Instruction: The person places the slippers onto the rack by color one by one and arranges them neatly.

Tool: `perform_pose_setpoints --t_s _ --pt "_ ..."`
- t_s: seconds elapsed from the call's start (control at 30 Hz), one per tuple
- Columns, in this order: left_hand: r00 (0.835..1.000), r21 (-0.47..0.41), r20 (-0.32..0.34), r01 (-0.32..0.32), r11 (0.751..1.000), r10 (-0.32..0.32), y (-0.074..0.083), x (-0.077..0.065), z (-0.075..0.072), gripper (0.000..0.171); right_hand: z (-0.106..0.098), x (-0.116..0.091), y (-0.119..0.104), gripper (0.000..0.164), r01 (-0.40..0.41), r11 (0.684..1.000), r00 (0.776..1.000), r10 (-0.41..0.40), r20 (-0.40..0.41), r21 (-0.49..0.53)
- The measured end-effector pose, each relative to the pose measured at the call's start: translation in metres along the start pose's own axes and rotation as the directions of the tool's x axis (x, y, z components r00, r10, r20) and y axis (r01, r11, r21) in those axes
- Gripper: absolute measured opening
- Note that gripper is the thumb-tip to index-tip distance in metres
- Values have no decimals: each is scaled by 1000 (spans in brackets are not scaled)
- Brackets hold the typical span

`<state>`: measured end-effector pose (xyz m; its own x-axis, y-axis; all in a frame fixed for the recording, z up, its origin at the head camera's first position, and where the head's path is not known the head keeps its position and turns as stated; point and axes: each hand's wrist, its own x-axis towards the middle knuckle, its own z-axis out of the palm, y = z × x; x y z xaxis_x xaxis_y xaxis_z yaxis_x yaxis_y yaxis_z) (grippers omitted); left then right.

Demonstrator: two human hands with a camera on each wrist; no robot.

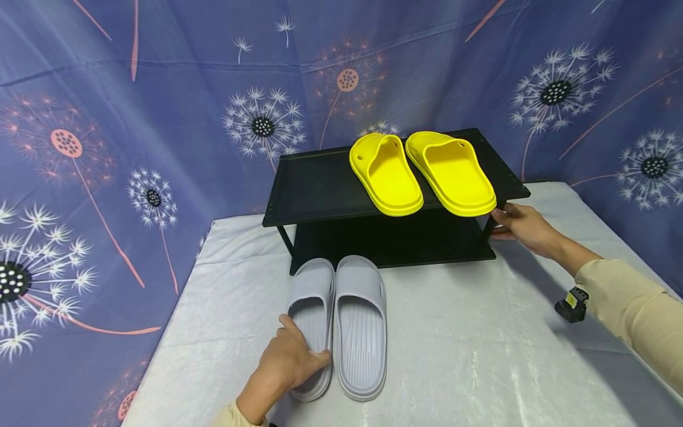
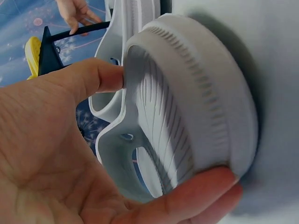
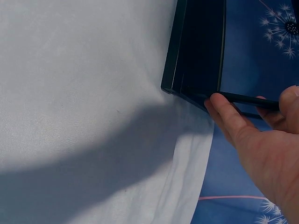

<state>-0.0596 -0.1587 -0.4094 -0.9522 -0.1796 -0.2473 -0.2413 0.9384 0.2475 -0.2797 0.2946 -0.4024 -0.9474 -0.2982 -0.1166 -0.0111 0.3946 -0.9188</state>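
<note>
My left hand (image 1: pixel 288 359) grips the left grey slipper (image 1: pixel 311 320) of a pair near its heel, thumb on the inner side and fingers on the outer side. The left wrist view shows this slipper's heel (image 2: pixel 205 93) between thumb and fingers. Beside it lies the right grey slipper (image 1: pixel 361 332), sole down on the white cloth, toe toward a black two-tier shoe rack (image 1: pixel 315 184). At the rack's right end my right hand (image 1: pixel 525 228) holds its side by the upright (image 3: pixel 247 99). Two yellow clogs (image 1: pixel 392 184) stand on the top shelf.
White cloth (image 1: pixel 453 344) covers the table under the rack and slippers. A blue dandelion-print curtain (image 1: pixel 192 118) hangs behind and along both sides. The rack's lower shelf (image 1: pixel 395 243) sits just beyond the grey slippers' toes.
</note>
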Motion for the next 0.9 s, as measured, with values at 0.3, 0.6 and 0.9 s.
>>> perform_pose_setpoints --t_s 0.3,0.6,0.9 --pt "1000 14 7 -13 1000 13 -4 3 -10 119 -1 -3 -1 60 11 1000 1000 -11 11 9" --pt "1000 20 -8 -22 1000 22 -7 6 -13 113 0 -3 -2 59 6 1000 1000 -6 6 4" --pt "1000 38 -3 -21 999 21 -13 10 -13 99 0 -2 -2 58 -5 1000 1000 5 10 14"
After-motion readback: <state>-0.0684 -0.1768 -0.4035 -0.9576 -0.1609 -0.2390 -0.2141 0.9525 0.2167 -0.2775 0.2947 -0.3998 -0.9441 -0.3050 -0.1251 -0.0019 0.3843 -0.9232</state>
